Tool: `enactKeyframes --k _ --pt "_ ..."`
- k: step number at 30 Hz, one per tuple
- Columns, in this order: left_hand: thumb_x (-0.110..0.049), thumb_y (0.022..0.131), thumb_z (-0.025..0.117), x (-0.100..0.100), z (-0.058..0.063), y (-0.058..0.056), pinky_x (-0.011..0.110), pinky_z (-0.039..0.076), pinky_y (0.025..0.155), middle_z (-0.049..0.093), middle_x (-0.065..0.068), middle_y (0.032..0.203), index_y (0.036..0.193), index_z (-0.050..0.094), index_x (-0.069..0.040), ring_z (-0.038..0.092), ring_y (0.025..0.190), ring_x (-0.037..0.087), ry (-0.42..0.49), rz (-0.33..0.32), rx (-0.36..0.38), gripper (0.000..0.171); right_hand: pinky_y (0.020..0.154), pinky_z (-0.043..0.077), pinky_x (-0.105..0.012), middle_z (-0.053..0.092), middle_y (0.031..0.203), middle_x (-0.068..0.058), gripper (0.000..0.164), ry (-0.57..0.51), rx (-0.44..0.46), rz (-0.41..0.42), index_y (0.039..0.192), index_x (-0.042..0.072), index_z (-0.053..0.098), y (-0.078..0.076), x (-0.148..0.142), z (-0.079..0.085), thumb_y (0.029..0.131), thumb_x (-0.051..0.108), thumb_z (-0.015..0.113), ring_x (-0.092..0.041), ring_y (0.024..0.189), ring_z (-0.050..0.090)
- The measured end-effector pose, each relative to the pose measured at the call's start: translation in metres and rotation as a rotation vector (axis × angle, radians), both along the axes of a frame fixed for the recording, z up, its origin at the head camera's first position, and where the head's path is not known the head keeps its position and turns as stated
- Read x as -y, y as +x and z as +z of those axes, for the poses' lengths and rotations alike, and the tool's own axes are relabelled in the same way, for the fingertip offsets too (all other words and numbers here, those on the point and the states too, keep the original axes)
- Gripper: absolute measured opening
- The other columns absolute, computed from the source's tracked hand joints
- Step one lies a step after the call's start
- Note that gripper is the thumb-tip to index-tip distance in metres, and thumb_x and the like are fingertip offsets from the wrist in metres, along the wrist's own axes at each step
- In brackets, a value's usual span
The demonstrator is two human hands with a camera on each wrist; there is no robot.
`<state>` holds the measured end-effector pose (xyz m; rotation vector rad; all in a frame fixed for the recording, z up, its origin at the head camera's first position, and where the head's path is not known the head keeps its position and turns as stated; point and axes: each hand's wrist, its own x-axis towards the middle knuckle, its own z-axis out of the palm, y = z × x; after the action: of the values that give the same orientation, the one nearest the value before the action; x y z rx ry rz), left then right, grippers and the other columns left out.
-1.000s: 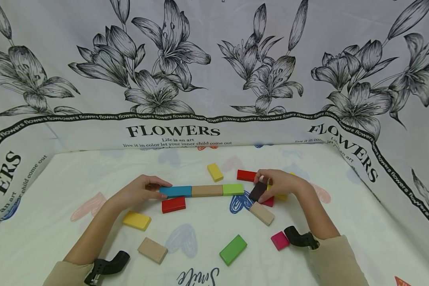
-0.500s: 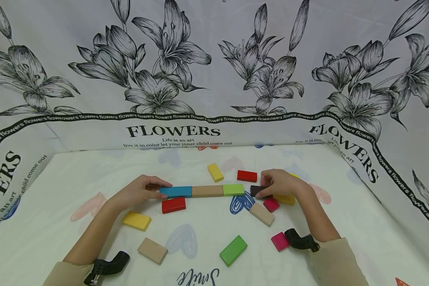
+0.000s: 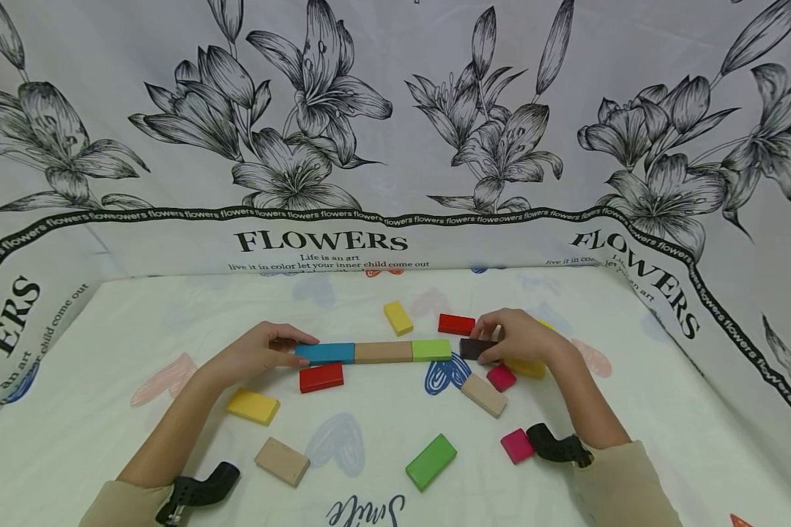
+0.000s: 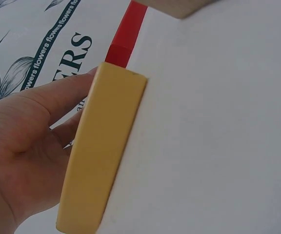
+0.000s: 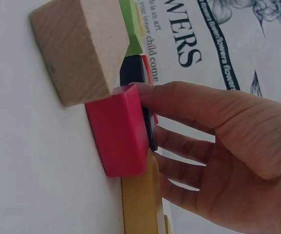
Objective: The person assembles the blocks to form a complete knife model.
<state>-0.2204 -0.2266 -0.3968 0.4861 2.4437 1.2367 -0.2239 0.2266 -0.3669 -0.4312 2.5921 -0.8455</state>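
Note:
A row of wooden blocks lies across the tablecloth: blue (image 3: 329, 353), tan (image 3: 383, 353), then light green (image 3: 431, 350). My left hand (image 3: 264, 348) holds the blue block's left end, thumb on the near side and index finger on the far side. With thumb and fingers my right hand (image 3: 521, 337) pinches a black block (image 3: 474, 348), lined up with the row and a small gap right of the green one. In the right wrist view, a crimson block (image 5: 118, 136) partly hides the black block. A yellow block (image 4: 101, 146) blocks the left wrist view of the grip.
Red blocks lie close before (image 3: 321, 378) and behind (image 3: 457, 324) the row. A tan block (image 3: 484, 395), a crimson block (image 3: 502, 378) and a yellow block (image 3: 526, 367) crowd the right hand. Nearer lie a green block (image 3: 431, 462) and another tan block (image 3: 281, 461).
The black block, slanted in my right hand a second ago, has turned level with the row and shifted slightly left. My left hand has stayed on the blue block.

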Motion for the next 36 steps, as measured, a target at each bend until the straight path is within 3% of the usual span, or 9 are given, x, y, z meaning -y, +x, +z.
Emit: enactKeyframes --k 14,36 --pt "-0.014 0.094 0.081 -0.001 0.001 0.001 0.021 0.047 0.075 0.069 0.011 0.115 0.128 0.074 -0.001 0.052 0.097 0.022 0.011 -0.011 -0.007 0.037 0.083 0.056 -0.033 0.07 0.109 -0.01 0.027 -0.024 -0.014 0.017 0.114 0.007 0.075 0.004 0.011 0.0 0.089 0.011 0.084 -0.023 0.095 0.063" --pt "-0.013 0.094 0.08 -0.001 0.001 0.0 0.021 0.047 0.076 0.069 0.01 0.114 0.128 0.075 -0.001 0.052 0.099 0.023 0.007 -0.01 0.0 0.036 0.081 0.057 -0.031 0.068 0.116 -0.011 0.032 -0.011 0.018 -0.063 0.121 0.009 0.077 0.006 0.019 0.003 0.09 0.01 0.083 -0.027 0.105 0.06"
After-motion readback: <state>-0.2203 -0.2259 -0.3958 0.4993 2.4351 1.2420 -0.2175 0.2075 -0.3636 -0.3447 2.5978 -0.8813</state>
